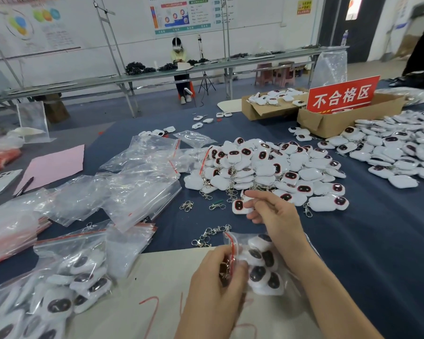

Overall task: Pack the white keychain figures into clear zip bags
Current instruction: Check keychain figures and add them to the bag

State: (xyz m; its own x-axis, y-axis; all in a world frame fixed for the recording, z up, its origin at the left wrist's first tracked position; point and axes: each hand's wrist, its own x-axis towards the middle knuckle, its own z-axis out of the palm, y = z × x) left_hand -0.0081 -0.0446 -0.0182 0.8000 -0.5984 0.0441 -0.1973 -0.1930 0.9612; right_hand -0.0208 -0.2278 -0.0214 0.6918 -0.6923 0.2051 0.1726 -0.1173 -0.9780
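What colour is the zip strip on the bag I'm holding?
Red zip strip on the bag, head view.

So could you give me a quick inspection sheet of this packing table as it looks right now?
Surface: dark blue tablecloth, with a pale board under the hands.
Job's things: big heap of white keychain figures; partly filled clear zip bag; stack of empty clear bags; filled bags at near left.
Clutter: loose metal clasps, pink paper sheet, white phone, cardboard boxes with a red sign.
Hands: left hand grips the partly filled bag's mouth; right hand pinches a single figure at the heap's edge.
Cables: nothing seen on the table.
Surroundings: seated person at a long bench by the wall.
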